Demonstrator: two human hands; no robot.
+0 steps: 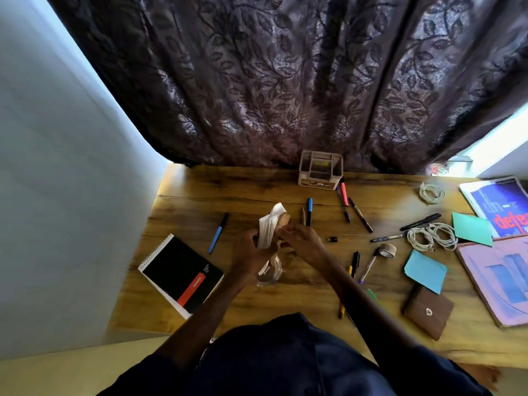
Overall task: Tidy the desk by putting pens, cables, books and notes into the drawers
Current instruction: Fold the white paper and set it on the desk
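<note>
Over the middle of the wooden desk [285,292], my left hand [247,248] grips a pale roll of tape [270,224] held upright. My right hand [300,240] pinches it from the right side. A clear strip [270,271] hangs below both hands. Several pens lie around, among them a blue pen [218,232] to the left and another blue-capped pen [309,211] just beyond my hands. A black spiral notebook [180,274] lies at the left. Two coiled white cables [431,192] [433,235] lie at the right.
A beige desk organiser [320,170] stands at the back edge before a dark curtain [285,81]. At the right lie green [471,228] and blue [425,271] notes, a brown wallet [427,311], a small tape roll [387,250], a blue book [498,207] and a pink book [503,278].
</note>
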